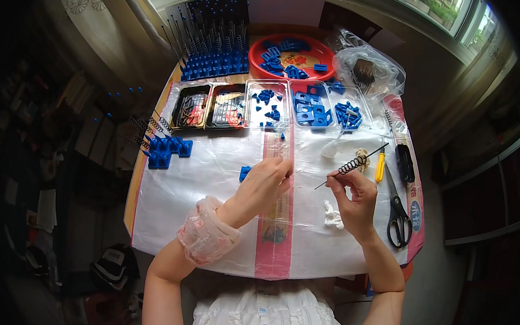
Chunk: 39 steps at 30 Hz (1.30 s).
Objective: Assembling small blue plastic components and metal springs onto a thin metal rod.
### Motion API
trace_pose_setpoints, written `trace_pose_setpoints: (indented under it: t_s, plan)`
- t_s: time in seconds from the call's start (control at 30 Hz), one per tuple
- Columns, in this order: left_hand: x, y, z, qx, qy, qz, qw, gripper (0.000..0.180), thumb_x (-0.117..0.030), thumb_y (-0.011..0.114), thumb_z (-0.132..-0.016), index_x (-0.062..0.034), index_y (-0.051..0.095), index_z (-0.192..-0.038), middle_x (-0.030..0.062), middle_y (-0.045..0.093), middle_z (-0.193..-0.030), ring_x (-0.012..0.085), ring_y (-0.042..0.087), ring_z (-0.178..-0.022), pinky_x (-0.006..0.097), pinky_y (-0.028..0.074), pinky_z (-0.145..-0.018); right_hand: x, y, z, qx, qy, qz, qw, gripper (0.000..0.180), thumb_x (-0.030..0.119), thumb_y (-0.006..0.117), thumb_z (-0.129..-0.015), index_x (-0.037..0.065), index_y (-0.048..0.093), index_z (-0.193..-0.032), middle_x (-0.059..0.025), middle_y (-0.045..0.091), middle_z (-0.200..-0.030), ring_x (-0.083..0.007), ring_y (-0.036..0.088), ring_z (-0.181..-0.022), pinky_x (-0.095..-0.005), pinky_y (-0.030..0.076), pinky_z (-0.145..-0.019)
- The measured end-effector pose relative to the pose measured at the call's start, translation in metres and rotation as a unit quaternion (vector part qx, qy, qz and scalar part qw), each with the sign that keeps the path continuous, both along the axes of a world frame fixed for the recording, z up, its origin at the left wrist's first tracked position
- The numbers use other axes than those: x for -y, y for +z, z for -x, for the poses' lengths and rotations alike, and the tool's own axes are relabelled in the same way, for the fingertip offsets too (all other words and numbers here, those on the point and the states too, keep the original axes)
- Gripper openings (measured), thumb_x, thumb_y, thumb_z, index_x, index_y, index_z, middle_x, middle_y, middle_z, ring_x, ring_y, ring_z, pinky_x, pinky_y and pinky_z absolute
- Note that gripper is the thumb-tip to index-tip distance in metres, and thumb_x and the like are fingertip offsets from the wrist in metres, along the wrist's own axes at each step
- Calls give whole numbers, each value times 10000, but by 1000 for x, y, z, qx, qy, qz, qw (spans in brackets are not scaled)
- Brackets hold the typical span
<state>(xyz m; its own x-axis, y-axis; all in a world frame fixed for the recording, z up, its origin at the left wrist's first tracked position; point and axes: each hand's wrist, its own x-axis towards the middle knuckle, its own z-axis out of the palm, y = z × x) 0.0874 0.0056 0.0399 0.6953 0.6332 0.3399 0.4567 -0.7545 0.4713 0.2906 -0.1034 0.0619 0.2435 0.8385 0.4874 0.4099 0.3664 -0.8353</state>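
Observation:
My right hand (357, 203) pinches a thin dark rod with a black coil spring (353, 164) around it; the rod slants up to the right. Over the middle of the table, my left hand (262, 183) is closed with its fingertips together, and whatever they hold is too small or hidden to make out. A blue plastic piece (245, 173) lies partly behind my left hand. Just beyond it, a small blue part (282, 137) rests on the white sheet (208, 225). Below the spring lies a crumpled white scrap (333, 215).
Finished-looking blue bases with springs (215, 64) crowd the back left, and more blue bases (168, 151) stand at the left edge. Trays of blue parts (311, 109) line the back before a red basin (257, 58). A yellow-handled tool (380, 168) and scissors (399, 224) lie right.

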Motion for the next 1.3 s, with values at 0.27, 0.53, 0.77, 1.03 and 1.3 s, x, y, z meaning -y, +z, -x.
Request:
trace_pose_setpoints:
  t_s: [0.27, 0.53, 0.77, 1.03, 1.3]
  plan:
    - [36, -7, 35, 224, -32, 502, 834, 164, -94, 738, -977, -3, 737, -1114, 45, 772, -974, 89, 703, -849, 232, 564, -774, 6, 15, 7, -2, 23, 1, 1000, 78, -46, 739, -908, -33, 720, -983, -47, 721, -822, -83, 622, -693, -238, 481, -647]
    - [39, -33, 31, 354, -61, 735, 575, 186, -90, 653, -1042, 4, 681, -1200, 72, 703, -1098, 89, 666, -1032, 213, 564, -874, 2, 21, 27, -49, 63, -13, 997, 94, -115, 658, -950, -57, 638, -1021, -103, 707, -912, -170, 722, -816, -287, 563, -747]
    - [40, -34, 34, 348, -42, 778, 522, 230, -110, 634, -1056, 3, 639, -1257, 61, 673, -1165, 98, 658, -1073, 195, 559, -952, 9, 2, 32, 27, 77, -53, 995, 128, -156, 654, -919, -48, 647, -988, -122, 717, -884, -192, 668, -769, -293, 505, -676]
    - [39, -28, 36, 326, -32, 783, 529, 234, -140, 643, -1058, -5, 638, -1249, 52, 667, -1161, 75, 639, -1042, 201, 543, -945, 8, -3, 30, 30, 80, -74, 994, 150, -122, 696, -914, -25, 641, -1015, -141, 733, -882, -213, 641, -740, -299, 481, -652]
    - [40, -32, 32, 333, -34, 783, 525, 238, -139, 638, -1060, 10, 638, -1245, 46, 674, -1148, 94, 639, -1069, 226, 535, -970, 9, -9, 34, 32, 87, -65, 994, 144, -106, 688, -932, -29, 627, -1038, -148, 732, -881, -219, 661, -758, -317, 522, -669]
